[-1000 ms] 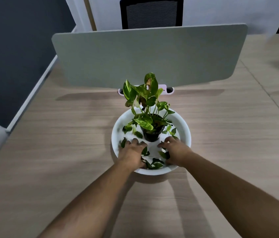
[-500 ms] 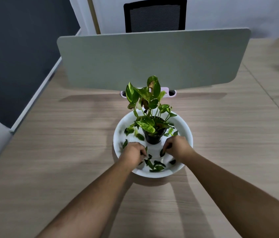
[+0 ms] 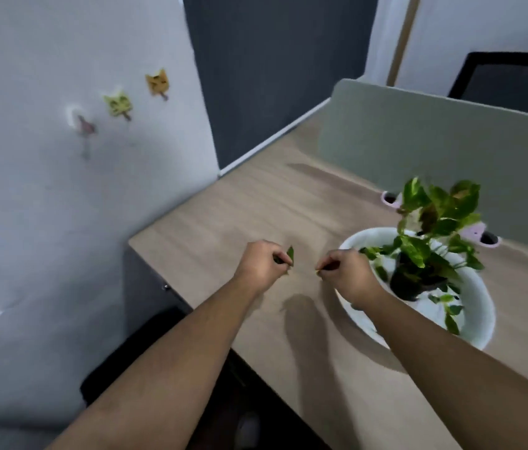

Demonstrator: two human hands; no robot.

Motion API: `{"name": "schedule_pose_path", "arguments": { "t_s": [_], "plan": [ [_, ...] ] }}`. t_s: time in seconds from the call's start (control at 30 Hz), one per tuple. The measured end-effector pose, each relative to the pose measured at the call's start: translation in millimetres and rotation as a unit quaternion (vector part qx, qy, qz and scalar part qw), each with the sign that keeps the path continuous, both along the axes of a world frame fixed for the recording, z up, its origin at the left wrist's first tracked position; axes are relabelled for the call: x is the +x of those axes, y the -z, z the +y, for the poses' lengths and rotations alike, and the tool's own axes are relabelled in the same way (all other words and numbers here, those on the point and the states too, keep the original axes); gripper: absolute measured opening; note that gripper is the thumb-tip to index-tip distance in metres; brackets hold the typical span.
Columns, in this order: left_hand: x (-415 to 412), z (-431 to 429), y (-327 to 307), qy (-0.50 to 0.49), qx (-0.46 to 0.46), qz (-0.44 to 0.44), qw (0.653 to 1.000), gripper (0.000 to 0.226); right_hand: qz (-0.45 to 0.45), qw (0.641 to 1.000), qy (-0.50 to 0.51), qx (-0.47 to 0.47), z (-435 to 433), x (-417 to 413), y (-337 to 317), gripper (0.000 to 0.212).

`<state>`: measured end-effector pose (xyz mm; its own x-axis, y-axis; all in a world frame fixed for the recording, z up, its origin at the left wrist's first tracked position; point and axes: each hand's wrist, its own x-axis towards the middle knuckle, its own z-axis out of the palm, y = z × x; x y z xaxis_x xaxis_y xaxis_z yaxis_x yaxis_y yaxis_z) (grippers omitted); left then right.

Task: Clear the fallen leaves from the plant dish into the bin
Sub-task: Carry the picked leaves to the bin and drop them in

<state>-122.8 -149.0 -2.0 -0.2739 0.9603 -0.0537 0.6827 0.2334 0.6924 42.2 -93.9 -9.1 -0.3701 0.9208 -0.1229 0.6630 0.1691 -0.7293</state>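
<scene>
While the left hand (image 3: 261, 266) hangs above the wood-grain worktop (image 3: 223, 219), its fingers pinch a small pointed green leaf (image 3: 290, 254). The right hand (image 3: 348, 274), at the round white dish's (image 3: 480, 306) near rim, pinches a leaf scrap, mostly hidden. More loose leaves (image 3: 450, 319) lie inside the dish around the black-potted plant (image 3: 431, 228).

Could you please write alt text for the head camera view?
Both hands hold picked leaves above the wooden desk: left hand, right hand. To the right, a white dish holds a potted plant and more fallen leaves.
</scene>
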Motion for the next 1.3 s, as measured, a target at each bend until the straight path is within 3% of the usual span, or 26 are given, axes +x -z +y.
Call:
{"name": "schedule_pose_path", "arguments": {
  "t_s": [0.27, 0.43, 0.57, 0.73, 0.93, 1.0, 1.07, 1.13, 1.3],
  "plan": [
    [-169, -182, 6, -0.29, -0.013, 0.023, 0.957, 0.011, 0.013, 0.973, -0.231, -0.014, -101, -202, -1, 0.009],
    [-241, -275, 55, -0.378, -0.066, -0.003, 0.924, 0.012, -0.042, 0.948, -0.315, -0.029, -174, -301, 36, 0.011],
    [-267, -307, 122, -0.394, -0.122, -0.041, 0.91, 0.012, -0.08, 0.948, -0.3, -0.073, -202, -343, 105, 0.011],
    [-284, -329, 241, -0.446, -0.178, -0.123, 0.869, 0.012, -0.124, 0.94, -0.293, -0.124, -213, -378, 221, 0.01],
    [-324, -318, 338, -0.482, -0.168, -0.157, 0.845, 0.006, -0.123, 0.943, -0.259, -0.17, -210, -417, 329, 0.009],
    [-335, -314, 362, -0.478, -0.17, -0.164, 0.846, 0.007, -0.128, 0.93, -0.283, -0.199, -208, -428, 356, 0.02],
    [-342, -313, 374, -0.45, -0.196, -0.164, 0.856, 0.015, -0.133, 0.915, -0.301, -0.235, -204, -433, 368, 0.039],
    [-345, -313, 373, -0.419, -0.229, -0.159, 0.864, 0.026, -0.143, 0.911, -0.305, -0.236, -199, -433, 368, 0.045],
    [-344, -315, 337, -0.404, -0.249, -0.132, 0.87, 0.031, -0.156, 0.918, -0.3, -0.205, -195, -425, 336, 0.031]
  ]
}}
